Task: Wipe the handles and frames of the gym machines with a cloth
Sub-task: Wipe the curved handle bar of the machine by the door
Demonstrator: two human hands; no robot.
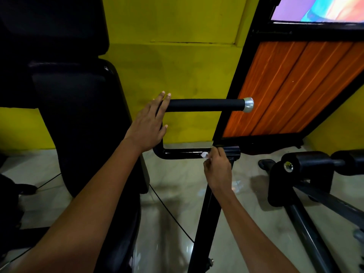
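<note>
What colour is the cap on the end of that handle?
Shiny silver end cap, on the black handle; head view.

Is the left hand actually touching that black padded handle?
Touching. In the head view, the left hand lies flat with straight fingers overlapping the near end of the padded handle, no gap visible between them.

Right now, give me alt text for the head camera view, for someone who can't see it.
A person's right hand pinches a small white cloth against the lower black bar of a gym machine, while the left hand rests with straight fingers at the end of the black foam handle above. Behind are a yellow wall and an orange slatted panel.
</note>
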